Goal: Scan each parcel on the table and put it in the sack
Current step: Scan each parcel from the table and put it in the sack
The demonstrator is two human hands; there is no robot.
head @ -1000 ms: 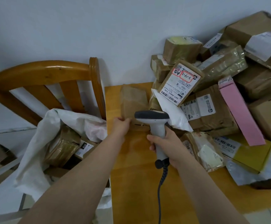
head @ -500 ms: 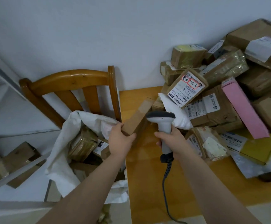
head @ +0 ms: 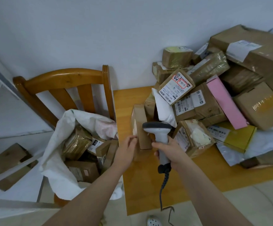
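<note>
A narrow brown cardboard parcel [head: 141,128] is seen stood on edge over the left part of the table [head: 148,185], just left of the heap of parcels [head: 214,101]. A white label is carried on its left-facing side, too steeply angled to be read. Whether its lower end rests on the table cannot be told.

Half a second ago the parcel was held tilted, with its low end out past the table edge toward the chair [head: 67,79]. It has since been brought back over the table, turned nearly upright and set close against the scanner [head: 157,128]. A second ago it was still lying by the heap.

The left hand [head: 127,149] is closed on the parcel's lower end, with its fingertips [head: 133,138] curled against the label side. The right hand [head: 170,151] is clenched round the scanner's grey handle. The dark head of the scanner is held in front of the parcel's right side, and the coiled cable is left hanging below the fist.

The white sack [head: 54,144] is propped open on the chair seat to the left of the table, with several brown parcels already lying in it.
</note>
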